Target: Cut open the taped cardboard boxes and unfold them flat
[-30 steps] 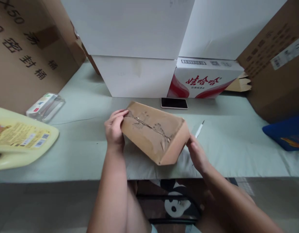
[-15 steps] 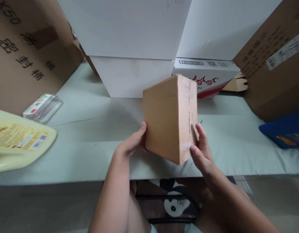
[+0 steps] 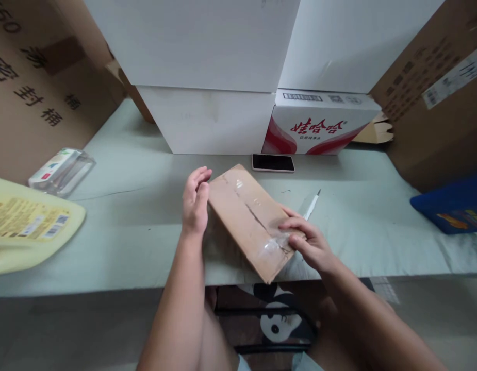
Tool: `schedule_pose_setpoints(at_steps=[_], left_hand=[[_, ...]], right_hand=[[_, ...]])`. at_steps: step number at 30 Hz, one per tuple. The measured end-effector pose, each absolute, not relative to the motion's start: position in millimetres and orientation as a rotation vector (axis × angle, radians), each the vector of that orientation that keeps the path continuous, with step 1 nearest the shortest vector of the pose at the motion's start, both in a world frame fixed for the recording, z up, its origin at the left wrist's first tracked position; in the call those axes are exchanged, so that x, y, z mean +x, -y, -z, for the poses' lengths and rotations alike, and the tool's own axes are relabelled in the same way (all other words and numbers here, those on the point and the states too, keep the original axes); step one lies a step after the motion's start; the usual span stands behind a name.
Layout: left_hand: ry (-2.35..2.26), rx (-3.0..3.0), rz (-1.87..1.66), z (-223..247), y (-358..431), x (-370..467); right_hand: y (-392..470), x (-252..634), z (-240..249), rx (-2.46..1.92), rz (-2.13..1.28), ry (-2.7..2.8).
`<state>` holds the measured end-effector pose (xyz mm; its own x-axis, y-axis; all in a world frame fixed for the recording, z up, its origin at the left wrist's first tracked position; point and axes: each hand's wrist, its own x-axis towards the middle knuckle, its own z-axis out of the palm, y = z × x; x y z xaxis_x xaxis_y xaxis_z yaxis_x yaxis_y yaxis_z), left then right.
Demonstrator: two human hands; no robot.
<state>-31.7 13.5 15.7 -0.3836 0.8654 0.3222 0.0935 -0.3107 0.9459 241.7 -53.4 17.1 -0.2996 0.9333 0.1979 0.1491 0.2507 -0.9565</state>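
Observation:
A small brown cardboard box [image 3: 248,211] is tilted over the front part of the table, its taped seam facing up. My right hand [image 3: 310,239] grips its near right corner, fingers on the clear tape. My left hand [image 3: 195,201] is beside the box's far left corner, palm toward it, with fingers stretched upward and nothing held. Just beyond my right hand lies a white pen-like tool [image 3: 311,204] with a dark tip. A phone [image 3: 273,163] with a black screen rests behind the box.
White boxes [image 3: 207,118] and a red-and-white carton [image 3: 319,126] stand at the back of the green-covered table [image 3: 126,247]. At left are a yellow bottle [image 3: 33,226], a clear package [image 3: 62,171] and a large carton. A blue container [image 3: 455,206] is at right.
The box has been turned and lowered, so its taped side faces up. My left hand has let go and moved up and left. The phone and the pen-like tool have come into view.

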Motion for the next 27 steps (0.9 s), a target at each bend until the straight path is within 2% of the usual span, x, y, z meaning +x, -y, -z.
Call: schedule_pose_setpoints(at_steps=[2, 4, 9, 11, 14, 21, 27], left_hand=[[-1.294, 1.327, -1.731, -22, -10, -33], [-1.341, 1.32, -1.649, -26, -7, -33], [-1.384, 1.197, -1.627, -30, -4, -31], [-1.397, 1.165, -1.63, -31, -4, -31], [-1.404, 1.124, -1.667, -31, -5, -30], [-1.514, 1.061, -1.874, -26, -9, -31], [-1.578, 1.167, -1.901, -20, -11, -28]], right_hand=[[52, 242, -14, -0.985, -1.17, 1.656], [47, 246, -12, -1.125, -1.053, 1.582], [26, 263, -18, -2.041, -0.528, 1.788], [22, 267, -21, -2.278, -0.519, 1.944], [19, 269, -23, -2.414, -0.534, 2.04], [21, 272, -26, -2.275, -0.515, 1.824], [28, 272, -31, -1.507, -0.307, 1.211]])
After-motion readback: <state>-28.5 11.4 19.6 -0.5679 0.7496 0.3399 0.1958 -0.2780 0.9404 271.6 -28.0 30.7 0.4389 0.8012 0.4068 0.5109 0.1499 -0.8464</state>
